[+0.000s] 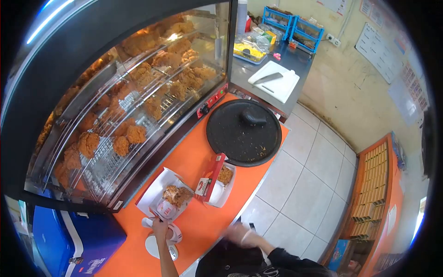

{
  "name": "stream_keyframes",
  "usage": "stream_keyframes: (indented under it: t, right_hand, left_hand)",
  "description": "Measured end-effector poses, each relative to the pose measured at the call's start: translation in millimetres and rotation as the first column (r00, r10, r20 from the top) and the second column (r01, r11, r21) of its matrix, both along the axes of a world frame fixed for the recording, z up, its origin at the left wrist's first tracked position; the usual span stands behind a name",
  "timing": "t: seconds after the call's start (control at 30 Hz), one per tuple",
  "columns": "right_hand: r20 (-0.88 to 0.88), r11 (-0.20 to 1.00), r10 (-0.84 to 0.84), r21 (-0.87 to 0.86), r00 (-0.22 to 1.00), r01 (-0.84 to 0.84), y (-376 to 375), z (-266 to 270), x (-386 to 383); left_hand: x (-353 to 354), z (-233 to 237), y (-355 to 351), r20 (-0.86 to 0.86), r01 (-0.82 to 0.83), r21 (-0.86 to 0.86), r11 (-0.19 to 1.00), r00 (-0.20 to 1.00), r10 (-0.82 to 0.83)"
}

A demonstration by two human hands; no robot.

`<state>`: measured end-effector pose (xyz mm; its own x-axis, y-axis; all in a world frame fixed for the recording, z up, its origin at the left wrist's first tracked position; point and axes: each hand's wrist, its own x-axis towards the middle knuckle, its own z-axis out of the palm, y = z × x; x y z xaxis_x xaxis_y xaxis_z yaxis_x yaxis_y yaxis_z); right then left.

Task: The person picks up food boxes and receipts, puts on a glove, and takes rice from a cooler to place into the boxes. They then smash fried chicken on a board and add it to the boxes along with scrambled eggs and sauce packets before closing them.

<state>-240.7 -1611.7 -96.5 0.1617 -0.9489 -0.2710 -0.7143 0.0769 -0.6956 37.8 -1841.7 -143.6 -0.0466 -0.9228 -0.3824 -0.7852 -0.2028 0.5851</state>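
My left hand (160, 229) is at the front edge of an open white box (154, 190), its fingers closed; a small white piece (147, 222) shows beside them. Inside that box lie fried chicken (177, 196) and a white round packet (166, 210) with red print. Just under the hand stands a white round container (175, 233) with print, beside another white round thing (156, 247). Smeared by motion, my right hand (236, 233) hangs in front of my body; its fingers cannot be made out. A second box (215, 177) with a red lid holds chicken and something white.
A glass warming cabinet (214, 99) full of fried chicken lines the left. A black round tray (230, 138) lies on the orange counter (217, 221). Behind are a white cutting board (284, 87) and knife (269, 77). A blue cooler box (53, 240) stands front left.
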Motion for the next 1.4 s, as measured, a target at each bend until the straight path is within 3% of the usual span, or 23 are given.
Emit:
stream_keyframes:
  t: [0.03, 0.07, 0.1, 0.2, 0.3, 0.33, 0.4, 0.47, 0.53, 0.57, 0.6, 0.63, 0.7, 0.73, 0.83, 0.93, 1.03, 1.13, 1.17, 1.23, 1.27, 1.33, 1.4]
  right_hand:
    - [0.085, 0.905, -0.421, -0.036, 0.903, 0.425, -15.3, 10.2, -32.4]
    - [-0.032, 0.802, -0.565, -0.257, 0.825, 0.539, -40.1, 21.6, -63.9]
    - [-0.048, 0.612, -0.642, -0.634, 0.765, 0.473, -67.2, 18.6, -88.7]
    - [-0.097, 0.663, -0.64, -0.571, 0.762, 0.484, -128.9, 19.9, -113.3]
    - [-0.172, 0.678, -0.731, -0.299, 0.661, 0.672, -134.5, 23.3, -101.2]
    - [-0.166, 0.701, -0.708, -0.291, 0.687, 0.652, -140.1, 21.5, -106.1]
    - [-0.367, 0.849, -0.47, 0.063, 0.803, 0.525, -153.1, 20.1, -116.0]
    - [-0.272, 0.85, -0.502, 0.019, 0.821, 0.526, -164.9, 0.2, -109.7]
    - [-0.246, 0.868, -0.495, -0.091, 0.833, 0.489, -174.9, -66.6, -94.2]
    - [-0.165, 0.848, -0.513, -0.251, 0.842, 0.467, -163.3, -65.5, -85.0]
    - [-0.087, 0.797, -0.521, -0.406, 0.849, 0.447, -150.1, -65.3, -89.3]
    - [-0.043, 0.807, -0.474, -0.421, 0.879, 0.414, -138.3, -62.7, -93.4]
    - [0.027, 0.9, -0.327, -0.296, 0.945, 0.319, -110.1, -55.5, -118.0]
    - [0.085, 0.934, -0.257, -0.233, 0.963, 0.27, -95.3, -50.3, -135.7]
    - [0.249, 0.978, -0.157, -0.099, 0.956, 0.186, -56.6, -35.4, -206.0]
    - [0.285, 0.962, -0.272, 0.054, 0.919, 0.268, -10.9, -20.0, -301.5]
    - [0.16, 0.806, -0.584, 0.226, 0.796, 0.547, 40.7, -13.2, -422.6]
    - [-0.109, 0.368, -0.897, 0.348, 0.427, 0.862, 80.4, 3.7, -553.0]
    - [0.052, 0.409, -0.913, 0.083, 0.406, 0.909, 105.3, 9.5, -593.1]
    - [0.316, 0.188, -0.93, -0.036, 0.19, 0.981, 118.3, -21.6, -681.0]
    - [0.294, 0.188, -0.936, -0.051, 0.195, 0.981, 117.9, -18.9, -713.1]
    - [0.477, -0.129, -0.874, -0.053, -0.089, 0.99, 95.1, 21.3, -789.3]
    - [0.454, -0.178, -0.889, -0.22, -0.06, 0.959, 52.6, 64.5, -848.3]
  left_hand:
    - [-7.6, 11.0, 6.8, -0.039, -0.009, -0.079, 0.997, 0.999, 0.006]
    - [-14.4, 17.8, 7.9, -0.08, -0.022, -0.16, 0.987, 0.997, 0.01]
    - [-8.2, 1.1, 6.3, -0.23, -0.064, -0.162, 0.985, 0.973, 0.026]
    - [-1.9, -15.4, 2.9, -0.181, -0.02, -0.17, 0.985, 0.983, -0.012]
    - [-11.1, -4.3, 6.0, -0.155, -0.094, -0.128, 0.987, 0.985, 0.073]
    - [-16.4, 4.3, 13.0, -0.149, -0.142, -0.102, 0.985, 0.981, 0.126]
    - [-28.5, 21.0, 22.4, -0.116, -0.197, -0.072, 0.978, 0.975, 0.188]
    - [-26.6, 17.8, 29.5, -0.092, -0.229, -0.064, 0.971, 0.97, 0.223]
    - [-19.9, -23.6, 34.9, -0.349, -0.349, -0.089, 0.933, 0.888, 0.299]
    - [-50.8, 26.7, 52.2, -0.378, -0.406, 0.002, 0.914, 0.846, 0.377]
    - [-47.3, 7.0, 60.8, -0.43, -0.422, 0.017, 0.906, 0.815, 0.388]
    - [-58.2, 4.1, 75.4, -0.593, -0.5, 0.064, 0.864, 0.677, 0.436]
    - [-105.4, 61.6, 116.7, -0.695, -0.508, 0.237, 0.828, 0.507, 0.51]
    - [-139.1, 89.7, 136.2, -0.701, -0.501, 0.251, 0.828, 0.496, 0.513]
    - [-241.5, 143.2, 170.2, -0.7, -0.475, 0.228, 0.85, 0.527, 0.482]
    - [-310.8, 191.0, 167.3, -0.688, -0.45, 0.153, 0.88, 0.59, 0.422]
    - [-364.8, 226.9, 150.9, -0.692, -0.386, 0.071, 0.92, 0.645, 0.325]
    - [-425.1, 239.5, 118.2, -0.708, -0.267, -0.003, 0.964, 0.681, 0.187]
    - [-447.0, 236.1, 105.6, -0.715, -0.218, -0.016, 0.976, 0.685, 0.141]
    - [-494.3, 208.9, 75.6, -0.736, -0.07, -0.06, 0.996, 0.676, 0.003]
    - [-523.0, 193.1, 61.2, -0.731, 0.008, -0.107, 0.994, 0.677, -0.084]
    - [-625.4, 221.1, 63.8, -0.502, 0.143, -0.29, 0.946, 0.819, -0.277]
    - [-739.1, 201.4, 4.1, -0.767, 0.092, 0.145, 0.985, 0.639, 0.053]
